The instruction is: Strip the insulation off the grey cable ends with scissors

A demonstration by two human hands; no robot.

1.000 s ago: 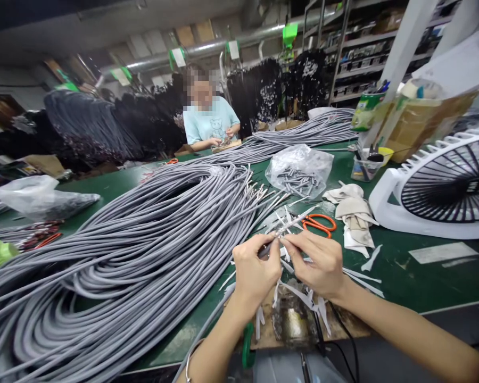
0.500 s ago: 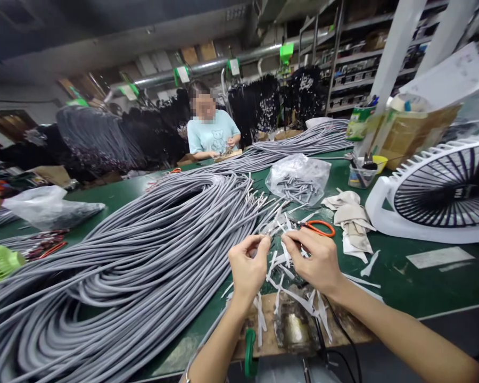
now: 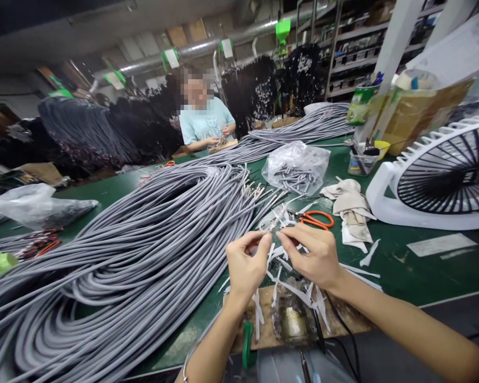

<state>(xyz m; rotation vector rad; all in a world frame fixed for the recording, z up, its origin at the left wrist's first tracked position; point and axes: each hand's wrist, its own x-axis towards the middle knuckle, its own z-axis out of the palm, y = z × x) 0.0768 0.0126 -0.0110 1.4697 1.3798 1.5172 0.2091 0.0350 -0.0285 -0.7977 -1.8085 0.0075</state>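
Observation:
My left hand is closed in a pinch, thumb against bent fingers. A grey cable runs up beside my left forearm and passes behind the wrist towards this hand; its end is hidden. My right hand pinches too, its fingertips almost meeting the left ones. What lies between them is too small to make out. White strips are scattered below and around both hands. Just beyond the right hand lie orange-handled cutters. Below the hands, a metal block sits on a wooden board.
A large coil of grey cables covers the left side. Behind my hands lies a clear bag of short grey pieces. Gloves and a white fan are on the right. A co-worker sits across the table.
My fingertips have come closer together, the right hand shifting slightly left. The whole view has shifted a little, so the table appears higher in the picture.

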